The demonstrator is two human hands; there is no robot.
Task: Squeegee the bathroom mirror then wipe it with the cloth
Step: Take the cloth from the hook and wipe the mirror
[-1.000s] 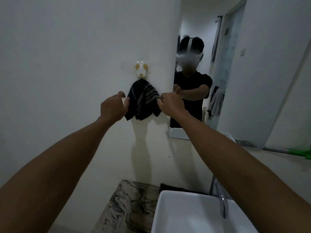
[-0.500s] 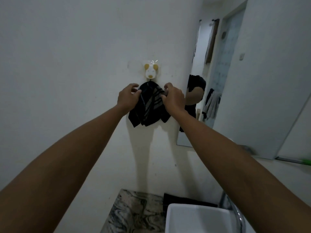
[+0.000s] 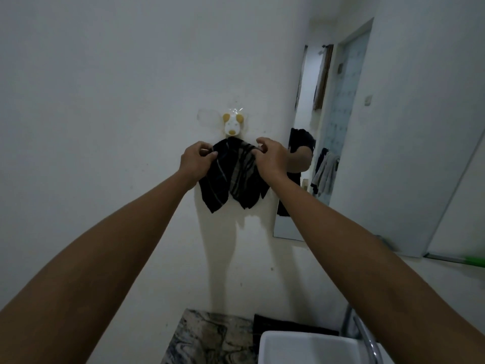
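Currently both your hands are on the cloth (image 3: 233,177), a dark striped piece hanging from the hook (image 3: 232,126) on the wall just above your knuckles. Your left hand (image 3: 196,161) pinches the cloth's upper left edge between thumb and curled fingers. Your right hand (image 3: 270,158) grips the upper right edge, fingers curled over the fabric. The lower corners hang free below both hands.

The mirror (image 3: 372,143) stands just right of your right hand, its near edge beside your wrist. A green object (image 3: 476,261) lies far right below the mirror; whether it is the squeegee cannot be told from this view. The sink (image 3: 309,346) sits below your forearms.

Risks noted:
- The hook looks stuck on with clear adhesive film. A downward tug on both edges could peel it off the wall. Lifting the cloth up and off first seems safer
- Whether the fabric is looped or merely draped over the hook is hidden. A snag would tear or jerk it
- Your right elbow is close to the mirror edge and could knock it
- A loose grip could drop the cloth into the sink
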